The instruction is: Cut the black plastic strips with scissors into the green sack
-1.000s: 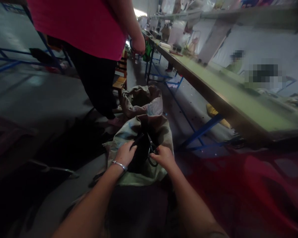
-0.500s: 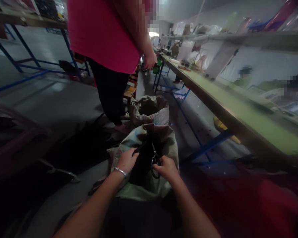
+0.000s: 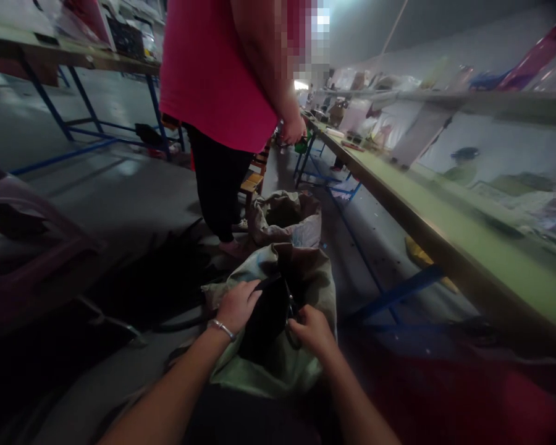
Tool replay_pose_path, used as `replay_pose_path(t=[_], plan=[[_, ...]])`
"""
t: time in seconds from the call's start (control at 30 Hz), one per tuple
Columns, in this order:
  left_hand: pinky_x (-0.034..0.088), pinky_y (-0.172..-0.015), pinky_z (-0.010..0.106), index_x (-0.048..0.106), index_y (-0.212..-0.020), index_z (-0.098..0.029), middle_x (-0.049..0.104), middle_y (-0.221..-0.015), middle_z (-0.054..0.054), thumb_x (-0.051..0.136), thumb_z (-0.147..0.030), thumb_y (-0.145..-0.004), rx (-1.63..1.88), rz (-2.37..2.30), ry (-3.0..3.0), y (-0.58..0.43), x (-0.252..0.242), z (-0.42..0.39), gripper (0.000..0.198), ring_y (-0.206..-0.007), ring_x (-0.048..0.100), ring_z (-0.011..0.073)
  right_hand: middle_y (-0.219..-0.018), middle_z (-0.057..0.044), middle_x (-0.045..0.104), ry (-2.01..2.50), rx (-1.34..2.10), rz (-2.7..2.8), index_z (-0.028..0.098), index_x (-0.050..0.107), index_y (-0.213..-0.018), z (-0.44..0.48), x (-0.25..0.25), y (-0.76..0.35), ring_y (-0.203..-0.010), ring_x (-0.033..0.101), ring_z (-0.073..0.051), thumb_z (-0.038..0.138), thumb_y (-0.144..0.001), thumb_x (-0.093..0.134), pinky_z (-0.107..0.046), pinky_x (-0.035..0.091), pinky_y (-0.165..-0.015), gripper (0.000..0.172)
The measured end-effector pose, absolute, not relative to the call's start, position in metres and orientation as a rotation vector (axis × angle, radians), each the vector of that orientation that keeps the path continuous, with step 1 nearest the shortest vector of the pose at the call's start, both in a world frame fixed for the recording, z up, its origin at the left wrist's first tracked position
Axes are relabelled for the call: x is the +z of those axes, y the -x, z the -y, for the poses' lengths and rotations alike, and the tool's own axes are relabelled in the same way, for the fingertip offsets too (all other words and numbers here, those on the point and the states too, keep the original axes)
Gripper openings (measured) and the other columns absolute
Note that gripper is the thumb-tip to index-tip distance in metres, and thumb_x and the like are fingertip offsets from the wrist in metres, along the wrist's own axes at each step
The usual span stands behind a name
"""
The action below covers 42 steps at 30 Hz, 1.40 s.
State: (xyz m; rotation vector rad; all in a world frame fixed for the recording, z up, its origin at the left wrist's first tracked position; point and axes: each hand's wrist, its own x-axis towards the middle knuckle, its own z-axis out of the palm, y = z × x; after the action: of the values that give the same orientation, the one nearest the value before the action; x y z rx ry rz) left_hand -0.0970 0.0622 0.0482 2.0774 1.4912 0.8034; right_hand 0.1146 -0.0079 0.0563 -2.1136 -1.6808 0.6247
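My left hand (image 3: 238, 306), with a silver bracelet at the wrist, is closed on the end of a black strip (image 3: 269, 282). The strip points right, over the mouth of a pale cloth-like sack (image 3: 327, 290). In my right hand (image 3: 314, 330) is a pair of scissors (image 3: 291, 304), blades pointing up and away, close to the strip's far end. Whether the blades touch the strip is too dark to tell. Both hands are above the open sack, whose inside is black and hard to make out.
A second sack (image 3: 306, 232) stands just beyond. A person in a pink shirt (image 3: 213, 80) stands ahead on the left. Long black strips (image 3: 167, 272) lie in a heap on the floor at left, near a pink plastic seat (image 3: 41, 198). A long green-topped table (image 3: 445, 204) runs along the right.
The view has tilted up and turned left a little, so the surroundings sit lower and further right. My right hand has turned slightly around the scissors. My left hand keeps hold of the strip.
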Motion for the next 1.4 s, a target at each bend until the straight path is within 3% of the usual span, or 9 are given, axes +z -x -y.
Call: replay_pose_path(t=[0.37, 0.47, 0.57, 0.73, 0.93, 1.27, 1.4], plan=[[0.046, -0.085, 0.031, 0.064, -0.108, -0.02, 0.067, -0.104, 0.004, 0.05, -0.036, -0.079, 0.796, -1.332, -1.77, 0.092, 0.05, -0.068, 0.037, -0.094, 0.061, 0.02, -0.077, -0.002, 0.059, 1.851, 1.013, 1.542, 0.016, 0.054, -0.085, 0.012, 0.056, -0.116, -0.066, 0.05, -0.01, 0.051, -0.071, 0.058, -0.019, 0.036, -0.055, 0.038], [0.048, -0.07, 0.028, 0.062, -0.112, -0.017, 0.068, -0.094, 0.005, 0.051, -0.036, -0.078, 0.765, -1.3, -1.66, 0.093, 0.053, -0.069, 0.041, -0.076, 0.061, 0.0168, -0.075, -0.001, 0.057, 1.775, 1.111, 1.553, 0.015, 0.053, -0.087, 0.013, 0.059, -0.117, -0.065, 0.049, -0.01, 0.055, -0.075, 0.051, -0.02, 0.038, -0.057, 0.042], [0.043, -0.051, 0.022, 0.061, -0.114, -0.015, 0.066, -0.075, 0.003, 0.051, -0.035, -0.078, 0.729, -1.271, -1.53, 0.092, 0.056, -0.069, 0.042, -0.053, 0.052, 0.0103, -0.075, -0.001, 0.056, 1.728, 1.219, 1.56, 0.015, 0.053, -0.09, 0.013, 0.061, -0.118, -0.064, 0.049, -0.01, 0.058, -0.077, 0.047, -0.021, 0.038, -0.057, 0.046], [0.036, -0.045, 0.018, 0.062, -0.112, -0.013, 0.058, -0.063, 0.001, 0.053, -0.03, -0.078, 0.708, -1.212, -1.427, 0.089, 0.059, -0.068, 0.04, -0.048, 0.043, 0.0061, -0.076, -0.002, 0.056, 1.694, 1.292, 1.617, 0.015, 0.053, -0.09, 0.014, 0.061, -0.118, -0.065, 0.051, -0.01, 0.061, -0.078, 0.045, -0.021, 0.039, -0.057, 0.048], [0.032, -0.044, 0.017, 0.064, -0.108, -0.011, 0.055, -0.06, 0.0, 0.054, -0.031, -0.076, 0.7, -1.156, -1.419, 0.088, 0.053, -0.069, 0.039, -0.047, 0.042, 0.0056, -0.07, 0.0, 0.054, 1.732, 1.306, 1.629, 0.015, 0.052, -0.085, 0.014, 0.057, -0.119, -0.062, 0.049, -0.01, 0.062, -0.076, 0.047, -0.02, 0.037, -0.053, 0.048], [0.041, -0.058, 0.02, 0.067, -0.103, -0.014, 0.067, -0.077, 0.004, 0.054, -0.035, -0.074, 0.641, -1.172, -1.646, 0.092, 0.042, -0.069, 0.038, -0.063, 0.054, 0.0113, -0.064, 0.0, 0.054, 1.743, 1.297, 1.605, 0.015, 0.05, -0.075, 0.017, 0.054, -0.113, -0.054, 0.049, -0.009, 0.057, -0.075, 0.05, -0.018, 0.037, -0.047, 0.042], [0.041, -0.057, 0.021, 0.067, -0.103, -0.015, 0.066, -0.072, 0.003, 0.051, -0.038, -0.076, 0.589, -1.187, -1.664, 0.093, 0.043, -0.068, 0.039, -0.059, 0.054, 0.0114, -0.061, 0.001, 0.054, 1.797, 1.349, 1.536, 0.016, 0.048, -0.073, 0.021, 0.046, -0.108, -0.048, 0.051, -0.009, 0.051, -0.075, 0.049, -0.018, 0.036, -0.042, 0.035]])
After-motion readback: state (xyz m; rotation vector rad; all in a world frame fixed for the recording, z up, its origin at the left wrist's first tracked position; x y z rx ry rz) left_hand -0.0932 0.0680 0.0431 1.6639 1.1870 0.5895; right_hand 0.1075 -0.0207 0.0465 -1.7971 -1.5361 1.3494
